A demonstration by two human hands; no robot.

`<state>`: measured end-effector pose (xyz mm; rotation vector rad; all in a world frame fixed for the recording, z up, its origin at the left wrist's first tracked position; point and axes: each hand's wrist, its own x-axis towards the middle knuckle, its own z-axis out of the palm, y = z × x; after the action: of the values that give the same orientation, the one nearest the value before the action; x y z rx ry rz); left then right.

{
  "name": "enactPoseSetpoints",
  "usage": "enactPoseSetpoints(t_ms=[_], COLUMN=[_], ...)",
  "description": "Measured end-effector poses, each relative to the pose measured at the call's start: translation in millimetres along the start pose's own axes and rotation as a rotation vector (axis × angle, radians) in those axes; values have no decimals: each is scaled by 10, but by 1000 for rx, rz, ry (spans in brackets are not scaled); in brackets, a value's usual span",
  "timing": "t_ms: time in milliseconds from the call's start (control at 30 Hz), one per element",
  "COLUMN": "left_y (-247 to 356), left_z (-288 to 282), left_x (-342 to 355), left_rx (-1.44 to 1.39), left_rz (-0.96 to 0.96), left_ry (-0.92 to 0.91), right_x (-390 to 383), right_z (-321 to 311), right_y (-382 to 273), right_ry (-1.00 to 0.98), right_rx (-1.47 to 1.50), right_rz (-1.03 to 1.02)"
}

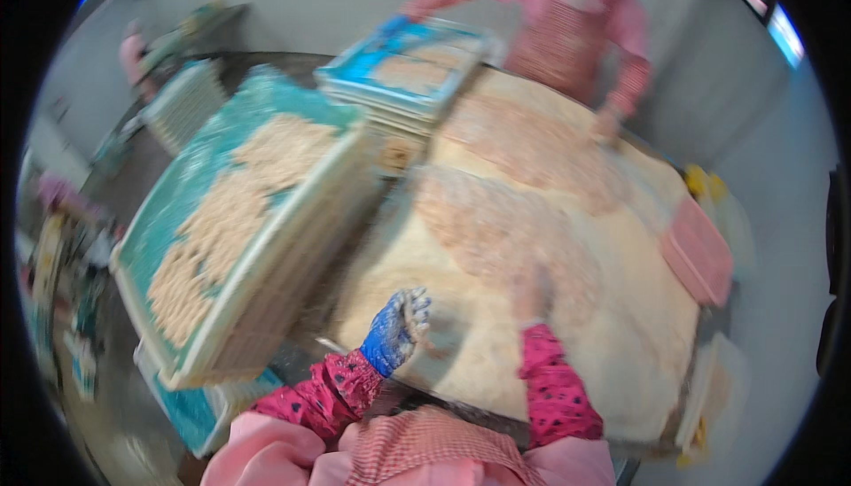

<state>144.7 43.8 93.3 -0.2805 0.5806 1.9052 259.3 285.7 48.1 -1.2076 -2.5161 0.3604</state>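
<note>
My left hand (396, 330), in a blue glove caked with white powder, is held over the near left part of the powder-covered table (496, 380). Its fingers are curled in, and a small pale scrap seems to show at them, too blurred to name. My right hand (531, 296) reaches forward to the near edge of a heap of pale pinkish, powder-coated pieces (496, 225). Motion smears its fingers, so I cannot see whether they grip a piece. Farther back on the powder lies a second heap of similar pieces (532, 145).
Left of the table, a tall stack of white crates (306, 242) carries a green-lined top crate with coated pieces (222, 216). Behind it stands a blue-lined crate stack (399, 105). A co-worker (567, 38) stands across the table. A pink basket (698, 251) sits at the right edge.
</note>
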Motion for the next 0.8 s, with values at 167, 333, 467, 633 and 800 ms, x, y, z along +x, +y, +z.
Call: enactPoseSetpoints(t_ms=[167,333,467,633,800], left_y=[1548,3303,4026,4357,4264], left_z=[582,-117,-1117,-1131,-987], left_x=[-666,-1835,-2415,-2078,-2105], left_rx=[16,731,1269,1532,1613], left_rz=[408,1260,657,588,883], left_ry=[-149,716,717,759,723], right_x=[351,352,431,441,391], right_z=[98,116,176,173,-211], right_y=[511,231,393,546,47], right_ry=[101,12,-48,-91,-58], right_rx=[-11,179,270,212,635], right_rz=[-197,-34,28,-1,245])
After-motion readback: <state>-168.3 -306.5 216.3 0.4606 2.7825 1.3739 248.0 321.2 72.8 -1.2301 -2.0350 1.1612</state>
